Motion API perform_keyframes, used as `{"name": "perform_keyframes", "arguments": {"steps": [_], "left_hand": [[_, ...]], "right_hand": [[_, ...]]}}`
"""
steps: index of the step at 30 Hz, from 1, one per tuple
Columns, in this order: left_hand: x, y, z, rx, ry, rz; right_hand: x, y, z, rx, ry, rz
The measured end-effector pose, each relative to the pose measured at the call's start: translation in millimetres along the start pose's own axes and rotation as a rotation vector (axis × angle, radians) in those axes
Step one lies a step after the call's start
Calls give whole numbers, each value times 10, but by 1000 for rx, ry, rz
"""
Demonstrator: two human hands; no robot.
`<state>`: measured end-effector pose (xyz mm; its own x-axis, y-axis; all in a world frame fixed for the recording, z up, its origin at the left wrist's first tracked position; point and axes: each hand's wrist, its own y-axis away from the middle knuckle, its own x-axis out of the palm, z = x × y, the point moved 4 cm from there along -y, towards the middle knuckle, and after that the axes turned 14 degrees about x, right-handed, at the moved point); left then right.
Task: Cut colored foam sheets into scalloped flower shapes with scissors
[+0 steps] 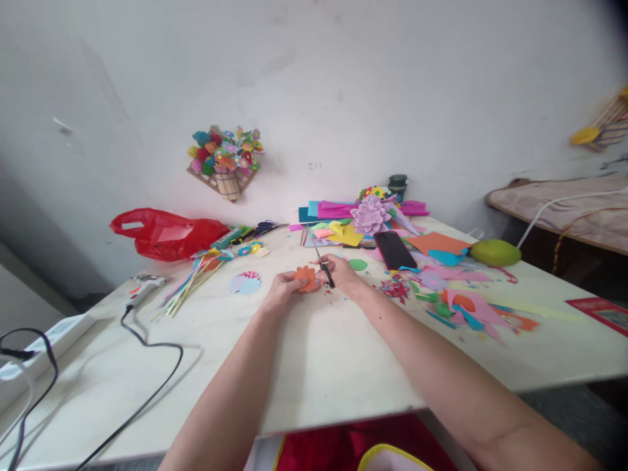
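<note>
Pinched in my left hand [283, 289] is an orange scalloped flower cutout [305, 279], held just above the table. My right hand [342, 275] is closed on a pair of scissors [326, 271], whose blades point up and away, beside the cutout's right edge. Tiny scraps lie under both hands. To the left on the table rests a light blue scalloped piece [245, 284] with red and white bits on it. A green oval piece [358, 264] lies just beyond my right hand, and a heap of red shreds [394, 288] is to its right.
A phone [394, 250], coloured scraps [471, 307] and a green fruit [495, 252] occupy the right side. At left are a red plastic bag [169, 233], thin sticks [189, 288], a corded glue gun [146, 292] and a power strip [44, 353]. A lilac flower [371, 216] stands behind.
</note>
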<state>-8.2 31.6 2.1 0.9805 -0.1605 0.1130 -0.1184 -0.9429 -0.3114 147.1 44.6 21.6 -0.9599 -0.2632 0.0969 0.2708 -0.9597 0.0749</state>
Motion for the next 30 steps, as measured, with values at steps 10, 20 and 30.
{"name": "perform_keyframes", "arguments": {"steps": [10,20,30], "left_hand": [[-19,-15,-38,35,-35,-28],[-32,-18,-22,25,-20,-45],[-14,-11,-47,21,-9,-54]], "right_hand": [[-7,47,35,49,51,-30],[-50,3,22,-8,-27,-6],[-20,3,8,-16,-28,4]]}}
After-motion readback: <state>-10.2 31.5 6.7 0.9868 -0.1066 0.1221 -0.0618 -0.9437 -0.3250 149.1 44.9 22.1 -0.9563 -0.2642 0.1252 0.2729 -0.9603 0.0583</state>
